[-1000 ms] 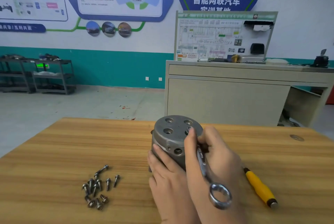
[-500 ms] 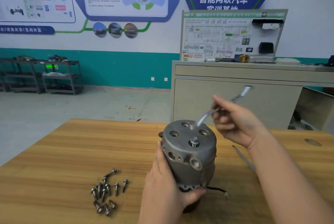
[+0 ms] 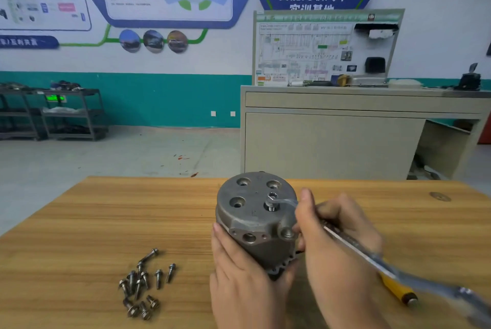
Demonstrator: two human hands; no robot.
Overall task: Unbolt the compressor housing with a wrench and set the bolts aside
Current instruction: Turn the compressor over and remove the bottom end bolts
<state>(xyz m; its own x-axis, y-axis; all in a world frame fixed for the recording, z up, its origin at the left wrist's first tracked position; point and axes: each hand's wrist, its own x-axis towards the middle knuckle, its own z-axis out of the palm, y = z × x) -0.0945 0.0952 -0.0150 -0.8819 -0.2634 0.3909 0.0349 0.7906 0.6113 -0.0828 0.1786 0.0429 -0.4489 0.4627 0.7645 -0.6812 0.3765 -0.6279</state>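
The right hand (image 3: 332, 225) grips the long steel wrench (image 3: 372, 257), whose handle runs near-right from the last bolt (image 3: 271, 202) atop the grey cylindrical metal compressor housing (image 3: 255, 219), steadied by the flat left hand (image 3: 239, 270).
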